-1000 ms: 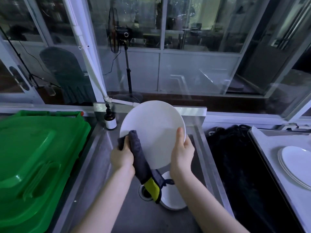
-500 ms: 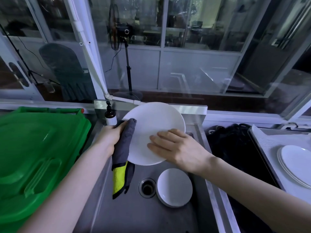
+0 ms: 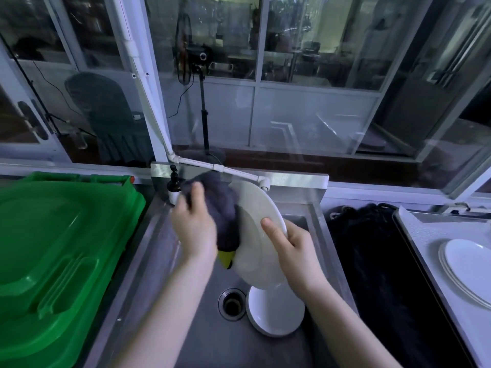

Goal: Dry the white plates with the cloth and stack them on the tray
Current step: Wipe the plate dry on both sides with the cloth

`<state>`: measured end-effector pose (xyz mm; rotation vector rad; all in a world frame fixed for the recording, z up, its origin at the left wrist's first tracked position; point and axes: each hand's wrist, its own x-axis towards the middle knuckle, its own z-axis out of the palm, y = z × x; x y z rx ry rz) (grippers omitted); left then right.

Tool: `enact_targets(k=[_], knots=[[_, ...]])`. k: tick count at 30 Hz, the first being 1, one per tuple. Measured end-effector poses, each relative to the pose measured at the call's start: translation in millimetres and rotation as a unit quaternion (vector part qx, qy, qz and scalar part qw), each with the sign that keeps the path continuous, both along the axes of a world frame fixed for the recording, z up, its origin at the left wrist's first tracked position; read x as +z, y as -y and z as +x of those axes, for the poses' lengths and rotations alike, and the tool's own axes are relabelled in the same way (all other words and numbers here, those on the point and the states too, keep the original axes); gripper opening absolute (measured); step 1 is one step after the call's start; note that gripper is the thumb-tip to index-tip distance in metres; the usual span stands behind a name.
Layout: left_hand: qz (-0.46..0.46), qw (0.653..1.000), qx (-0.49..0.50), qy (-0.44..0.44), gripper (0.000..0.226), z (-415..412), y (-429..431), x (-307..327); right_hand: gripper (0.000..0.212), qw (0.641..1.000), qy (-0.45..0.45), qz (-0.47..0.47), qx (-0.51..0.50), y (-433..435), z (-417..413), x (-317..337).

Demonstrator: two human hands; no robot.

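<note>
I hold a white plate (image 3: 259,235) tilted on edge above the steel sink (image 3: 148,261). My right hand (image 3: 295,251) grips its right rim, thumb on the near face. My left hand (image 3: 195,227) presses a dark grey cloth (image 3: 221,208) with a yellow corner against the plate's left side, fingers curled on the cloth. A second white plate (image 3: 276,314) lies in the sink basin beside the drain. A stack of white plates (image 3: 467,269) rests on the tray (image 3: 425,235) at the right.
A green plastic bin lid (image 3: 58,248) fills the left side. A soap dispenser bottle (image 3: 174,185) stands at the sink's back left corner. The drain (image 3: 232,304) sits mid-basin. A dark cloth-like mass (image 3: 372,261) lies between sink and tray. Glass panels rise behind.
The plate turned from facing me to edge-on. My right hand shifted from lying flat on its face to gripping the right rim, and my left hand wiped the cloth over the other side.
</note>
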<state>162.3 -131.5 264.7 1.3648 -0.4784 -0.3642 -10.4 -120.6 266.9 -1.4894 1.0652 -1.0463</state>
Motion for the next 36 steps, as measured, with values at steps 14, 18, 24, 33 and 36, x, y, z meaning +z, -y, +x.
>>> enact_targets(k=[14,18,24,33,36], knots=[[0.028,0.843,-0.287,0.454,0.058,-40.3,-13.4,-5.4,0.052,0.982,0.141,0.073,-0.106,6.4,5.8,7.3],[0.029,0.882,-0.315,0.348,0.057,-36.2,-2.9,1.9,0.054,0.987,0.103,0.062,-0.108,0.6,5.2,6.7],[-0.014,0.790,-0.302,0.534,0.054,-57.4,-27.3,-16.4,0.047,0.980,0.145,0.079,-0.108,7.2,-0.5,9.5],[0.009,0.781,-0.363,0.508,0.061,-48.8,-31.0,-10.7,0.059,0.981,0.130,0.084,-0.113,8.9,-3.0,3.0],[-0.007,0.750,-0.356,0.557,0.060,-55.5,-34.0,-18.2,0.046,0.977,0.153,0.111,-0.097,13.6,-6.1,4.3]])
